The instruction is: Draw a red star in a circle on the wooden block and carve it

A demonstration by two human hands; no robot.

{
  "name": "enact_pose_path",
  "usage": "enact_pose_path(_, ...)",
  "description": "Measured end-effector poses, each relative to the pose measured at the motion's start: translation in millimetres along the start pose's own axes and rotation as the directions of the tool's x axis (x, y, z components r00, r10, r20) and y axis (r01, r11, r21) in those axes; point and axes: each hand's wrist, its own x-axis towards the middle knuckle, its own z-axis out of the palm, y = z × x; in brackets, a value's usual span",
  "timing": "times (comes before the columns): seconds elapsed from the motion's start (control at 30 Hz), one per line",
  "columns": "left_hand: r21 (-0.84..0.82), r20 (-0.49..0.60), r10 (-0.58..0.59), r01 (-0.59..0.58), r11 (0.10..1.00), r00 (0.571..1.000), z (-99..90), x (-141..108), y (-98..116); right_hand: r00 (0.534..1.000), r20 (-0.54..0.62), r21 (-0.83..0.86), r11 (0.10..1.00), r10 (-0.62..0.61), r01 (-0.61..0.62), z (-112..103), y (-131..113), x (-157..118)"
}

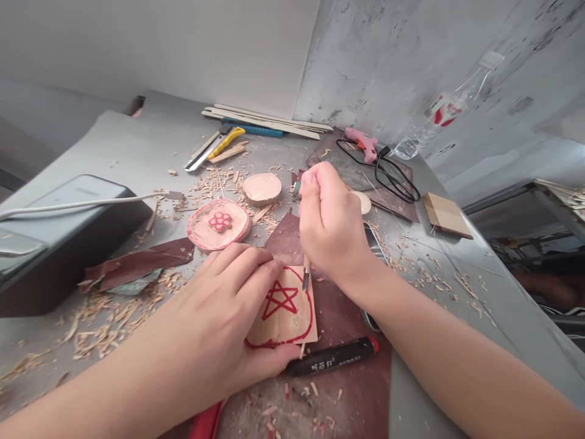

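A square wooden board (292, 323) with a red-drawn star inside a red rounded outline lies on a brown sheet. My left hand (228, 305) grips its left side, thumb along the near edge and fingers over the far edge. In my right fist (326, 225) a carving chisel (306, 277) points down, its metal tip on the board near the right side of the outline. Most of the chisel's handle is hidden by the fist. A black marker (333, 356) with a red end lies just below the board, close to my left thumb.
A round wood slice (201, 231) with a red flower, a plain slice (262, 188), a utility knife (205, 149), a pink glue gun (362, 145), a bottle (439, 119) and a dark box (68, 238) surround the work. Wood shavings (123, 317) litter the grey table.
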Motion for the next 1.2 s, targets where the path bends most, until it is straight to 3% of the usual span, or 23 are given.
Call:
enact_pose_path(0.3,0.034,0.012,0.037,-0.037,0.999,0.999,-1.1,-0.1,-1.0,0.998,0.059,-0.009,1.0,-0.013,0.013,3.1,1.7,2.7)
enact_pose_path(0.87,0.025,0.02,0.052,-0.053,0.998,0.998,-2.3,1.4,-1.7,0.983,0.15,-0.089,0.992,0.104,-0.091,11.3,7.9,4.7)
enact_pose_path(1.2,0.007,0.005,0.046,-0.046,0.999,0.999,1.1,0.2,-1.5,0.966,0.235,-0.011,0.994,0.112,-0.113,8.6,-4.3,-18.1)
